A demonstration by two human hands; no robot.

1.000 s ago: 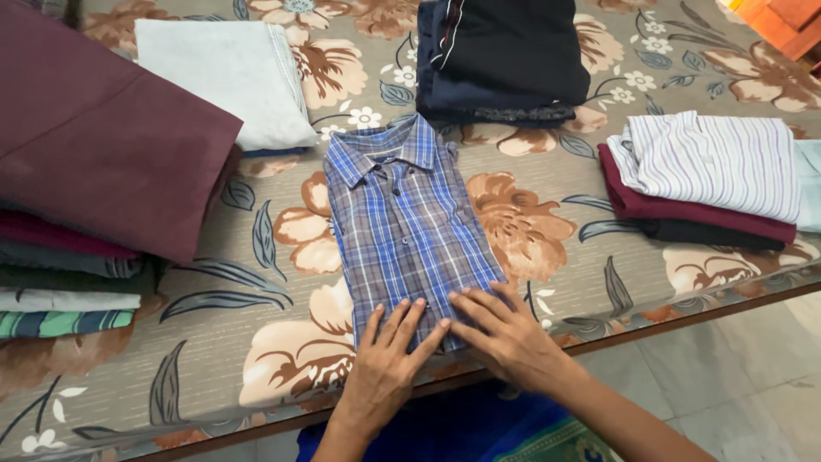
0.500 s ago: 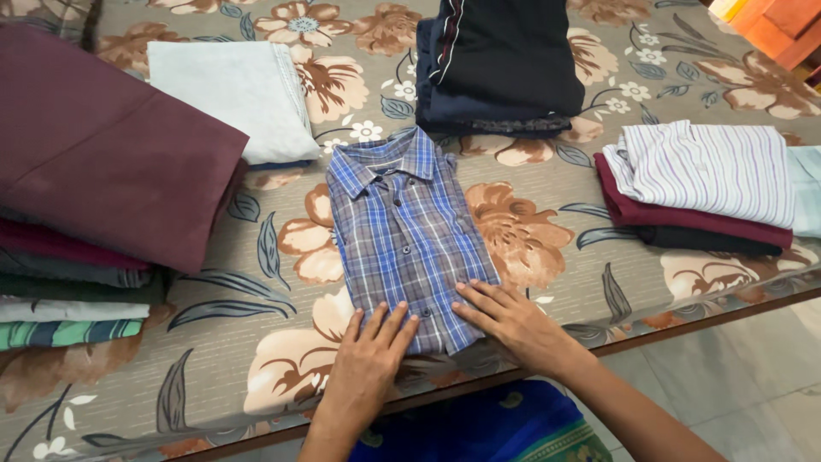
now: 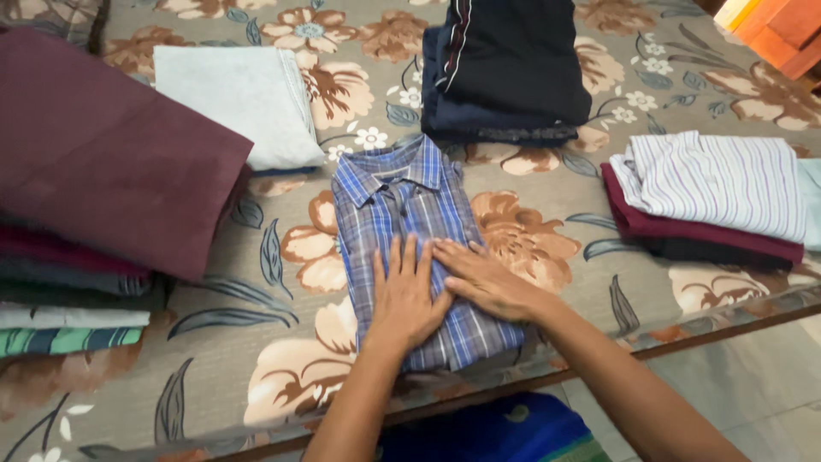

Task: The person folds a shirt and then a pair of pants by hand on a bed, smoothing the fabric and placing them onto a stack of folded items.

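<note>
Blue plaid cloth lies at the middle of the scene: a folded shirt (image 3: pixel 410 248), collar pointing away from the person, set on a tabletop (image 3: pixel 547 184) covered in a grey-brown sheet printed with large brown and cream flowers. Both hands rest flat on the shirt's front. The left hand (image 3: pixel 404 295) lies palm down over the lower middle of the shirt, fingers straight and close together, pointing toward the collar. The right hand (image 3: pixel 481 281) lies just beside it, also palm down with fingers stretched out, angled across the shirt so its fingertips touch the side of the left hand. Neither hand grips anything (they only press on the cloth).

Around the shirt sit other folded clothes. To the left, a tall stack is topped by a maroon garment (image 3: pixel 111 154), with grey, white and green-striped layers under it. Behind that lies a pale blue-grey folded piece (image 3: pixel 239 98). Straight beyond the collar stands a dark pile (image 3: pixel 505 68), black over navy. To the right, a white shirt with thin stripes (image 3: pixel 718 180) rests on a dark red garment (image 3: pixel 684 229). The shirt's near edge lies close to the tabletop's front edge, with a tiled floor (image 3: pixel 753 376) below at the right.
</note>
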